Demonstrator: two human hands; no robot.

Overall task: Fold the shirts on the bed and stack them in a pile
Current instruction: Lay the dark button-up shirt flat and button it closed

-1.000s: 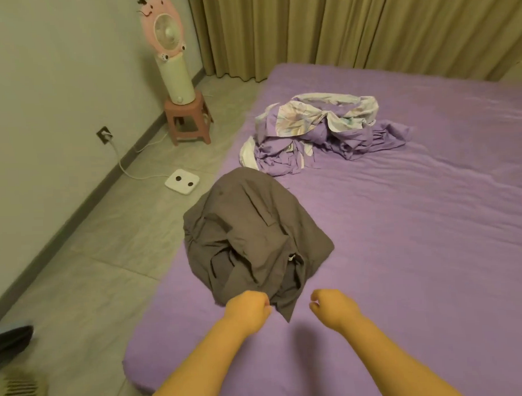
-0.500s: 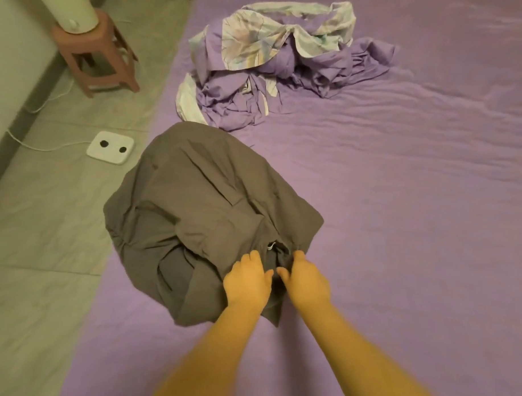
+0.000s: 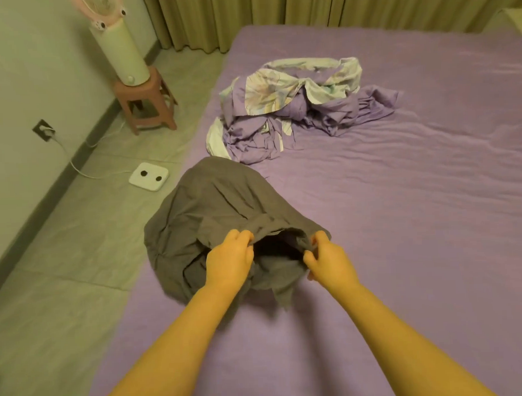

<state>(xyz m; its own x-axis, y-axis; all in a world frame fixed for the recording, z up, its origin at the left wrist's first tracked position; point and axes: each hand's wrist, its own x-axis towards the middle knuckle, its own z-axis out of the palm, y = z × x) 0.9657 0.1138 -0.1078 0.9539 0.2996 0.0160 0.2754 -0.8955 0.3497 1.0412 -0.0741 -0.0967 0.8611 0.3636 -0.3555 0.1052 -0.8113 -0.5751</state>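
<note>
Apart now, both hands, left hand [image 3: 228,259] and right hand [image 3: 330,259], pinch the grey shirt [image 3: 207,217]; its left side overhangs the bed [image 3: 402,222] edge, folds hidden.

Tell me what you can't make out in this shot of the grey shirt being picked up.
Head view only:
- Grey shirt: its underside and sleeves, bunched in its own folds.
- Left hand and right hand: fingertips tucked into the cloth.
- Fan: top cut by the frame edge.
- Purple pile: separate garments indistinguishable.

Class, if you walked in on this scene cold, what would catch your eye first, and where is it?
Two bare hands, left hand and right hand, grip a crumpled grey shirt near the purple bed's left edge. Beyond it lies a rumpled heap of lilac and floral clothes.
</note>
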